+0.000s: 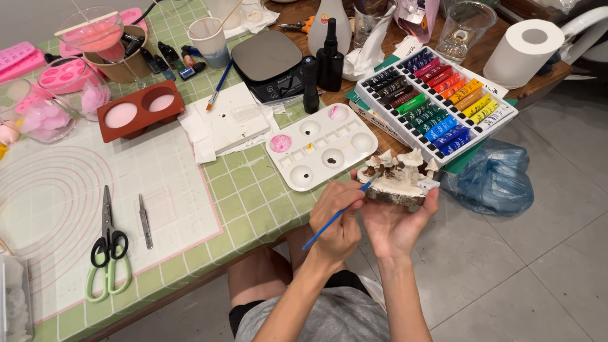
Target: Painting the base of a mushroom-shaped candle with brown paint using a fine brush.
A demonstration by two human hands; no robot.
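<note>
left hand point(335, 221) pinches a thin blue paintbrush point(334, 218) near its front, fingers closed round the handle, tip touching the left side of the mushroom piece point(399, 177). right hand point(396, 225) is cupped under that piece, palm up, fingers curled around its base and thumb side at the right end. the piece is held in the air just off the near edge of the surface point(247, 190), in front of the white paint palette point(320, 152).

the piece looks like a bark-edged wood slice with small white mushroom shapes standing on top. judgement: light, stiff base, but caps and stems look thin and fragile, likely to snap if squeezed; paint may be wet. best held from under the base or by the bark rim, as now, not by the mushrooms. brush is light and slim, easy to roll in the fingers.

around: box of colour paint tubes point(437, 101) near the right edge, paper roll point(522, 50) at the far right corner, black scale point(269, 60) and dark bottles point(329, 60) further back, brown mould point(139, 111), pink moulds point(60, 69) at the far left, green-handled scissors point(107, 253) and tweezers point(145, 221) on the mat near the left. blue bag point(494, 177) lies on the floor.
</note>
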